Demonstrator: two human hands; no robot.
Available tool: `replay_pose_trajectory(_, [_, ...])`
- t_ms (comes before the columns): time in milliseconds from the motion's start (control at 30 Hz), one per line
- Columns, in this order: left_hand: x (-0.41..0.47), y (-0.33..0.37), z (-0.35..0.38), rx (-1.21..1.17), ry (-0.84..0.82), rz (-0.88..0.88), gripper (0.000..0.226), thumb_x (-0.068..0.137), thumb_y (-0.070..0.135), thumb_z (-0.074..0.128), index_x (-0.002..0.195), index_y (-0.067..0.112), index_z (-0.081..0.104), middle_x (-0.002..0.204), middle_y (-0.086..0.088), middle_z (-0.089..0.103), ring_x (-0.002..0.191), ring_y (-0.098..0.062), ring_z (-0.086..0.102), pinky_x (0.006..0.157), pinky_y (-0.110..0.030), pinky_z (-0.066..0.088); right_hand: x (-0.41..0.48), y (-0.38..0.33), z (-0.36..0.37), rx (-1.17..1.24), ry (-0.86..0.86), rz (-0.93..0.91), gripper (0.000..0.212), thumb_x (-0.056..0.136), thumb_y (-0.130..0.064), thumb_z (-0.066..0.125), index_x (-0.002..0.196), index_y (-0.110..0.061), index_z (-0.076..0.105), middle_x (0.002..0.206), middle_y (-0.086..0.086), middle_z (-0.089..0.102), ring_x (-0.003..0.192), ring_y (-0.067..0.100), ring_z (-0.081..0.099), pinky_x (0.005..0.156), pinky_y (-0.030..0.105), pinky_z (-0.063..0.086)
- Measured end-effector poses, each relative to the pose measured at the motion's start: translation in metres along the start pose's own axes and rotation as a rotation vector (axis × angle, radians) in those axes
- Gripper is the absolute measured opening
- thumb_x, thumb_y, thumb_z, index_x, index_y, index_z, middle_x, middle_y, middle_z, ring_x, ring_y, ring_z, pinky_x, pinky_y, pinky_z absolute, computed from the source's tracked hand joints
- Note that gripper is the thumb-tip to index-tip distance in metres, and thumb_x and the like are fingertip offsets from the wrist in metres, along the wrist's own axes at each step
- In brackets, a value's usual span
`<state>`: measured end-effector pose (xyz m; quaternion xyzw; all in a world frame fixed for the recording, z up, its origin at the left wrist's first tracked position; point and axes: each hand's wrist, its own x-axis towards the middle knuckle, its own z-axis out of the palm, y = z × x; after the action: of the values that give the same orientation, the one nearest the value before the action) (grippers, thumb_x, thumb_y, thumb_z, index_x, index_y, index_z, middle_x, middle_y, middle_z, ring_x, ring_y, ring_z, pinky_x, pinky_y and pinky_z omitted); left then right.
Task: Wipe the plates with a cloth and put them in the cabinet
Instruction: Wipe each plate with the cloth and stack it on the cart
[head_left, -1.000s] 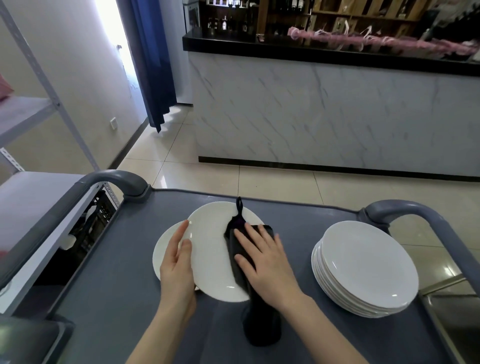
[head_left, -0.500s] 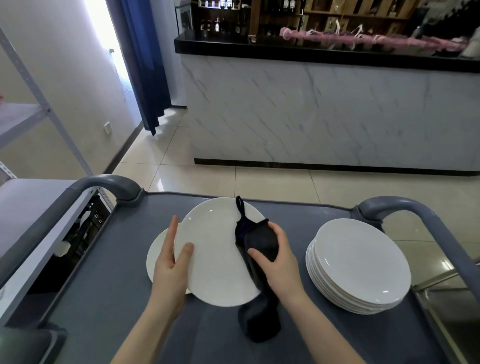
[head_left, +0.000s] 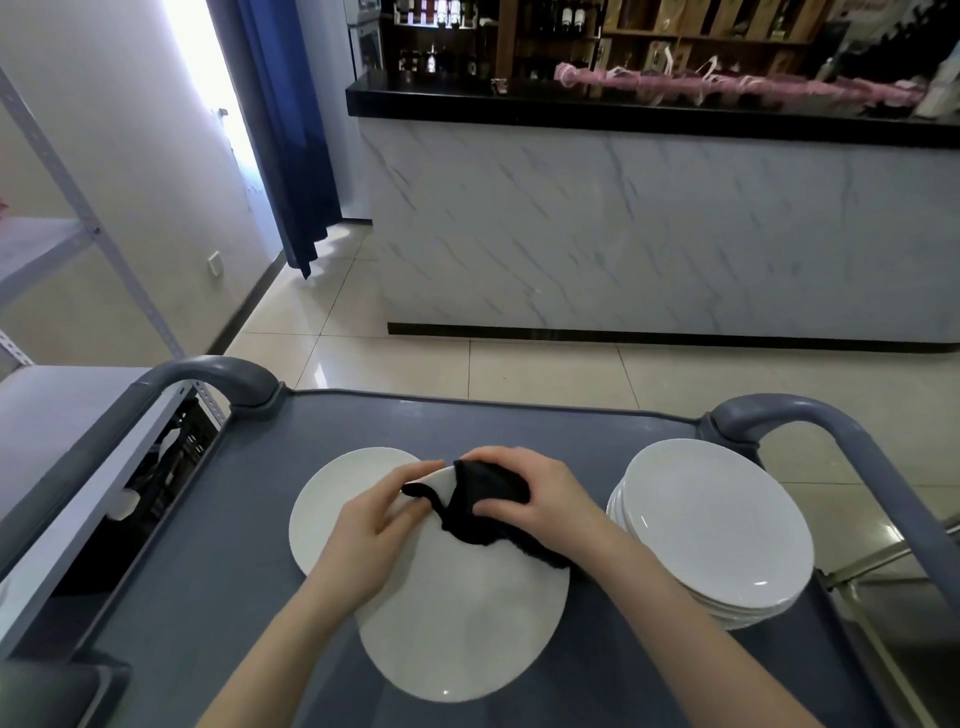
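Note:
A white plate (head_left: 462, 629) is tilted up toward me over the grey cart top (head_left: 218, 571). My left hand (head_left: 374, 530) grips its far left rim, fingers curled over the edge. My right hand (head_left: 540, 499) clutches a black cloth (head_left: 480, 506) bunched against the plate's far rim. Another white plate (head_left: 332, 499) lies flat on the cart beneath, showing to the left. A stack of several white plates (head_left: 711, 525) stands at the cart's right.
Curved grey cart handles rise at the left (head_left: 208, 374) and right (head_left: 831, 431). A grey metal shelf rack (head_left: 47, 415) stands to the left. A marble-fronted bar counter (head_left: 649, 223) lies across the tiled floor ahead.
The plate has been lifted and tilted toward me. My right hand went from pressing the cloth flat on the plate to bunching it at the far rim; my left hand shifted onto that rim.

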<state>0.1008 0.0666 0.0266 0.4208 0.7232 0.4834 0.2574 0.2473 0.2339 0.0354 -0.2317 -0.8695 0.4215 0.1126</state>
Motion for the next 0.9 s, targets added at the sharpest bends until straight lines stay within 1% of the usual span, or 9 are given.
replay_pose_trajectory(100, [-0.006,-0.002,0.000,-0.041,0.061,-0.003,0.035,0.101,0.013,0.056,0.119,0.041,0.066,0.117,0.025,0.069,0.114,0.003,0.060,0.089,-0.011,0.043,-0.008,0.009,-0.003,0.076,0.070,0.025,0.044,0.079,-0.023,0.078,0.115,-0.041,0.061,0.111,-0.022,0.066,0.106,-0.003,0.059,0.093,0.017,0.046])
replay_pose_trajectory(267, [-0.013,-0.004,-0.003,-0.217,0.256,-0.056,0.034,0.101,0.011,0.058,0.117,0.039,0.069,0.119,0.020,0.069,0.107,-0.001,0.064,0.091,-0.032,0.049,-0.032,0.033,-0.004,0.191,0.158,0.159,0.039,0.082,-0.014,0.074,0.110,-0.037,0.058,0.105,-0.017,0.069,0.101,0.000,0.063,0.092,0.028,0.050])
replay_pose_trajectory(400, [-0.014,-0.002,-0.005,-0.176,0.173,-0.019,0.030,0.095,0.027,0.057,0.122,0.033,0.068,0.126,0.019,0.066,0.116,-0.001,0.061,0.095,-0.031,0.047,-0.035,0.035,-0.005,0.189,0.120,0.172,0.041,0.080,-0.011,0.074,0.110,-0.035,0.059,0.105,-0.016,0.069,0.102,0.003,0.063,0.095,0.034,0.051])
replay_pose_trajectory(500, [-0.007,0.004,-0.011,-0.105,0.061,0.000,0.028,0.096,0.029,0.058,0.118,0.044,0.067,0.123,0.022,0.067,0.114,0.002,0.061,0.090,-0.021,0.046,-0.028,0.025,-0.009,0.180,0.116,0.127,0.038,0.079,-0.011,0.076,0.108,-0.031,0.063,0.103,-0.016,0.069,0.101,0.002,0.063,0.093,0.029,0.050])
replay_pose_trajectory(567, [-0.003,0.009,-0.006,0.019,-0.080,0.021,0.031,0.100,0.025,0.060,0.115,0.051,0.066,0.114,0.021,0.071,0.109,0.000,0.064,0.088,-0.017,0.048,-0.020,0.011,-0.009,0.136,0.042,0.049,0.035,0.078,-0.012,0.077,0.104,-0.032,0.066,0.098,-0.017,0.070,0.097,0.000,0.063,0.089,0.023,0.049])
replay_pose_trajectory(633, [-0.001,0.009,0.002,0.095,-0.159,-0.001,0.035,0.100,0.019,0.060,0.110,0.052,0.063,0.096,0.012,0.076,0.092,-0.006,0.069,0.084,-0.025,0.052,-0.013,-0.002,-0.004,0.064,-0.079,-0.014,0.030,0.077,-0.014,0.076,0.101,-0.030,0.069,0.094,-0.014,0.071,0.092,0.002,0.064,0.086,0.023,0.050])
replay_pose_trajectory(700, [-0.001,0.005,0.004,0.061,-0.142,-0.047,0.032,0.098,0.017,0.062,0.106,0.049,0.058,0.086,0.008,0.077,0.083,-0.010,0.070,0.079,-0.030,0.051,-0.010,-0.008,0.000,0.029,-0.117,-0.025,0.028,0.079,-0.015,0.075,0.102,-0.029,0.070,0.093,-0.011,0.072,0.091,0.005,0.065,0.087,0.029,0.052])
replay_pose_trajectory(767, [-0.002,0.002,0.002,0.018,-0.116,-0.075,0.030,0.097,0.022,0.065,0.107,0.047,0.054,0.087,0.007,0.078,0.080,-0.009,0.068,0.075,-0.029,0.048,-0.012,-0.008,0.001,0.062,-0.090,-0.033,0.025,0.080,-0.014,0.073,0.102,-0.027,0.071,0.092,-0.009,0.072,0.090,0.008,0.066,0.086,0.031,0.052])
replay_pose_trajectory(900, [-0.009,-0.012,-0.010,-0.038,-0.034,-0.162,0.025,0.086,0.043,0.072,0.108,0.049,0.062,0.100,0.016,0.074,0.090,-0.001,0.067,0.073,-0.020,0.049,-0.021,0.000,-0.001,0.193,0.096,-0.036,0.027,0.081,-0.007,0.074,0.096,-0.029,0.072,0.091,-0.014,0.073,0.089,0.004,0.067,0.083,0.021,0.051])
